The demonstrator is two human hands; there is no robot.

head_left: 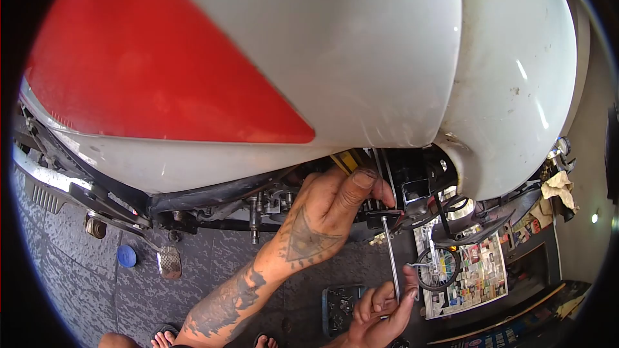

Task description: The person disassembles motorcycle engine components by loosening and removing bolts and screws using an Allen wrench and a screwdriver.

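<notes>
A motorcycle's white bodywork (367,45) with a red panel (161,71) fills the upper view. Under its lower edge, my left hand (338,203) reaches in from the tattooed forearm, thumb and fingers closed around a spot beside a dark part (387,214). What they hold is hidden. Beside those fingers sits a yellow-and-black piece (347,161). Lower down, my right hand (385,312) has its fingers wrapped around the handle end of a long, thin metal wrench (392,254). The wrench's shaft runs up to the dark part near my left hand.
A dark tray (342,309) of small pieces sits on the grey tiled floor (213,267). A blue cap (127,256) lies left, near a metal pedal (169,262). At right, a wheel (438,269) stands before a patterned sheet (480,277). A beige cloth (560,188) hangs farther right.
</notes>
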